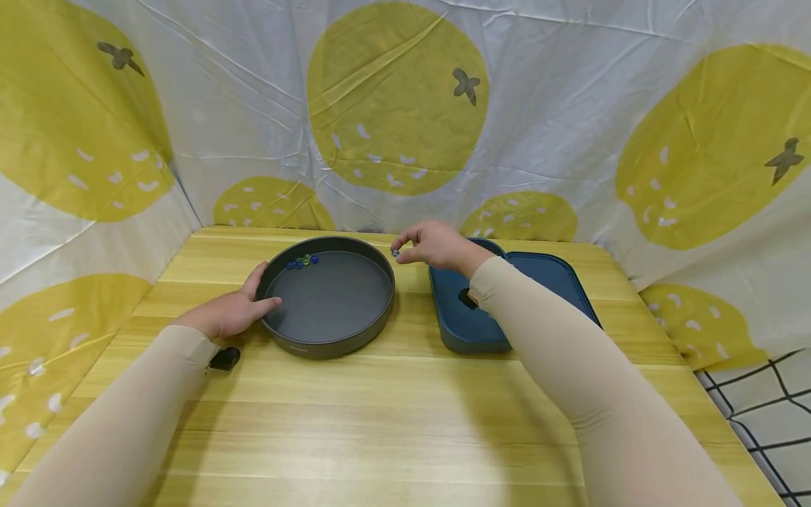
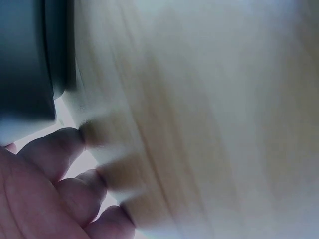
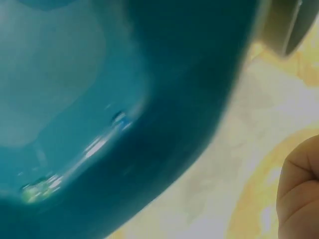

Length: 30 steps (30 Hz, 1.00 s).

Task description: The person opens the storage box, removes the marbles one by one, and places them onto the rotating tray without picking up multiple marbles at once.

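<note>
A dark grey round pan [image 1: 326,303] stands left of centre, with several blue and green marbles [image 1: 303,262] at its far-left inner wall. My left hand [image 1: 231,310] holds the pan's left side, thumb over the rim and inside. In the left wrist view the other fingers [image 2: 82,199] are outside the pan, tips down at the tabletop. My right hand [image 1: 437,246] is between pan and blue container, pinching a small glass marble [image 1: 395,253] between thumb and fingertips. The blue container [image 1: 469,345] lies under the right forearm; a blue marble [image 3: 120,119] and a green marble [image 3: 37,191] are inside it.
A flat dark blue lid-like piece [image 1: 551,274] lies right of the container, partly behind the sleeve. The wooden table [image 1: 380,422] ends at a hanging lemon-print cloth [image 1: 405,98] behind and at the sides. A black wire grid [image 1: 760,408] stands at the right.
</note>
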Motion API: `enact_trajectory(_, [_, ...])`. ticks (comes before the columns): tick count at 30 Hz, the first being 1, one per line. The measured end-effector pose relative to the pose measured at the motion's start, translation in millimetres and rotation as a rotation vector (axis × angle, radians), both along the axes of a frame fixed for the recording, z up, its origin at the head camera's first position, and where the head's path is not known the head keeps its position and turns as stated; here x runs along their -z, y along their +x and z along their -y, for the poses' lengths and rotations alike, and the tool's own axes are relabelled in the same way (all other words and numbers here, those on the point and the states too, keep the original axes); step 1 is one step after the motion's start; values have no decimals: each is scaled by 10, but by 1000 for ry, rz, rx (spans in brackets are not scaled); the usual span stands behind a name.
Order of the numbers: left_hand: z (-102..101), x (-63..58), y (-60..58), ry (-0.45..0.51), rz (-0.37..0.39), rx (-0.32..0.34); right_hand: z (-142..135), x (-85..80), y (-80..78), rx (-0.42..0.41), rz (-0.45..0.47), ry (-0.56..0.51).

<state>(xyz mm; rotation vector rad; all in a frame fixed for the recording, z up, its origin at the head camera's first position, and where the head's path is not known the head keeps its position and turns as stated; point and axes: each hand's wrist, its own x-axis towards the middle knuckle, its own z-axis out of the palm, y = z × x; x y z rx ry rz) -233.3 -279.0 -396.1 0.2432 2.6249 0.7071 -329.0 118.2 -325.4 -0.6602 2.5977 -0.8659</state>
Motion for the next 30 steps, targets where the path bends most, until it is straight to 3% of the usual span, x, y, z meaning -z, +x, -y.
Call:
enact_trajectory(8, [-7, -25, -1, -4, 10, 3, 446, -6, 117, -101, 9, -26])
enact_trajectory(15, [-13, -15, -4, -8, 14, -13, 617, 21, 148, -164, 13, -14])
enact_trajectory(24, [-8, -11, 7, -10, 11, -15, 632, 27, 162, -169, 26, -9])
enact_trajectory(30, [-9, -20, 12, -8, 11, -17, 390, -7, 89, -86, 37, -57])
